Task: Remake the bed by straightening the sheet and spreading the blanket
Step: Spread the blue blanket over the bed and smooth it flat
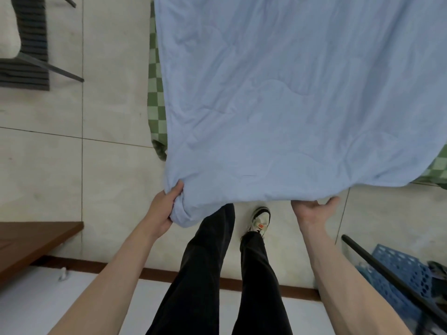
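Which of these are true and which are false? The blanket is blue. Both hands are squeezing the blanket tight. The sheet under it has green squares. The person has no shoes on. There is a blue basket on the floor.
1. The blanket is blue: true.
2. Both hands squeeze it tight: false. The left hand grips a bunched corner; the right hand is open, palm up under the edge.
3. The sheet has green squares: true.
4. No shoes: false. A white sneaker shows.
5. A blue basket is on the floor: true.
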`<state>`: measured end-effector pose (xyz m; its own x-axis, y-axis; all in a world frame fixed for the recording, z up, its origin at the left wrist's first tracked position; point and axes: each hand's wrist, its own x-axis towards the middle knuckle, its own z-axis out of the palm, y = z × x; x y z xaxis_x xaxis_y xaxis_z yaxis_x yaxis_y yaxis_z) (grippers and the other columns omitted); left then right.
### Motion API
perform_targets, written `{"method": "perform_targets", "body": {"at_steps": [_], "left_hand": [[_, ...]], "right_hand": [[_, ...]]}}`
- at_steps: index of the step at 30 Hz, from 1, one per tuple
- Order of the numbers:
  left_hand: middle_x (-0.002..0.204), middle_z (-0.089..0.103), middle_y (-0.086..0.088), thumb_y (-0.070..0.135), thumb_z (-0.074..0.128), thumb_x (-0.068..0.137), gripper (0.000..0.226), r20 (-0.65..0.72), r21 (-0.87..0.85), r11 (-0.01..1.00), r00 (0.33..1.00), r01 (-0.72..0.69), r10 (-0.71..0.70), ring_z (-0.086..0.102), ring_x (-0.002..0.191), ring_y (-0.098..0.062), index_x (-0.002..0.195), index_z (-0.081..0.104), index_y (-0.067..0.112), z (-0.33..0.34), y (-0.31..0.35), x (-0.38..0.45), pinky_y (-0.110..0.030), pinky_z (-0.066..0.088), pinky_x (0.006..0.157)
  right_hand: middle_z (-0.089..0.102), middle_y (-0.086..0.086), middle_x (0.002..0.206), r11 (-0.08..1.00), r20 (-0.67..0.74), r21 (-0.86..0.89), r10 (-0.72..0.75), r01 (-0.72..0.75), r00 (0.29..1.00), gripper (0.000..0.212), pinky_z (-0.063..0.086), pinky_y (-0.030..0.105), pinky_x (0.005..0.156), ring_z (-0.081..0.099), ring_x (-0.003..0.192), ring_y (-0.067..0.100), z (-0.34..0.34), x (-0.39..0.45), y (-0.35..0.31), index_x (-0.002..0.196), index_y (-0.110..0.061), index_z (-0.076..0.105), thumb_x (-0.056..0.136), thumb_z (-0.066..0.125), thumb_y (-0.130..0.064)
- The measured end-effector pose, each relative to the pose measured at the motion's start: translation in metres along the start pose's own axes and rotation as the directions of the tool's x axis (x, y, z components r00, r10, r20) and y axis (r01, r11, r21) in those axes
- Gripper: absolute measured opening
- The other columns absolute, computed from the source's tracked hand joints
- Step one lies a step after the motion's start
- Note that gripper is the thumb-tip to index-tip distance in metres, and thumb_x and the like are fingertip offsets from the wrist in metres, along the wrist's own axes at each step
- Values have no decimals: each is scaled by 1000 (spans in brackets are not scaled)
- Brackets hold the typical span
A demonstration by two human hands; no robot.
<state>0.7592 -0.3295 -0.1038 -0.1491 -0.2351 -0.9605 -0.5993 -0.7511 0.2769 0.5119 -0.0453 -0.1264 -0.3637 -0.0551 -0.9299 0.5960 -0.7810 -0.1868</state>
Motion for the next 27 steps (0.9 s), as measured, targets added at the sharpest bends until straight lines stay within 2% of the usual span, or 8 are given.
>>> {"method": "perform_targets", "body": {"at_steps": [5,7,11,14,16,21,25,27], "left_hand": [[122,75,1,60,82,77,68,27,13,999,999,-42,42,72,111,-18,129,65,19,-21,-5,-8,-27,61,82],[125,74,-3,55,85,77,68,67,5,1000,998,-4,3,71,114,-22,128,66,14,-39,-13,-9,-30,61,82],[117,76,5,49,86,74,59,7,220,975,999,41,-44,71,113,-20,121,69,18,-53,-14,-3,-38,58,95],[111,76,16,35,86,78,41,-58,310,951,998,10,8,64,117,-13,115,72,24,-41,16,25,-46,44,106],[112,74,21,44,87,72,52,-32,324,946,999,8,2,59,116,-3,118,69,28,-26,45,38,-48,36,104],[114,73,12,69,67,84,59,-113,313,945,984,-94,136,67,106,-6,123,64,25,7,95,70,-45,44,95],[100,70,-3,41,63,98,33,-230,342,914,924,-218,306,65,88,-20,107,67,10,9,109,87,-41,52,93],[96,66,-7,31,61,99,22,-396,254,934,854,-250,337,60,86,-23,103,64,10,-7,108,89,-41,52,89]], "right_hand": [[75,-9,94,988,5,-153,5,-4,1000,15,56,28,66,70,75,12,-36,-12,-21,101,-23,76,91,68,-29],[76,-7,105,967,-94,-253,-8,-16,995,26,58,28,80,72,89,11,-60,-22,-28,116,-22,73,91,72,-26],[71,-5,112,862,-367,-500,-126,-81,922,25,54,30,88,65,93,11,-68,-25,-26,116,-22,65,93,71,-29],[63,-2,121,814,-368,-571,-137,-107,920,24,41,40,108,58,114,17,-48,-7,-20,119,-22,62,96,67,-28],[63,-1,126,811,-356,-573,-113,-121,928,34,35,43,114,56,121,19,-41,2,-15,131,-20,58,97,64,-24],[69,0,118,833,-352,-534,-65,-143,934,16,45,44,110,61,117,20,-46,12,-9,115,-21,62,99,61,-20],[65,2,125,815,-398,-558,-97,-157,912,20,49,44,105,62,113,21,-46,13,-14,119,-21,60,99,63,-20],[63,3,128,794,-473,-587,-177,-159,863,32,49,43,105,61,113,21,-47,14,-18,129,-18,56,98,64,-19]]}}
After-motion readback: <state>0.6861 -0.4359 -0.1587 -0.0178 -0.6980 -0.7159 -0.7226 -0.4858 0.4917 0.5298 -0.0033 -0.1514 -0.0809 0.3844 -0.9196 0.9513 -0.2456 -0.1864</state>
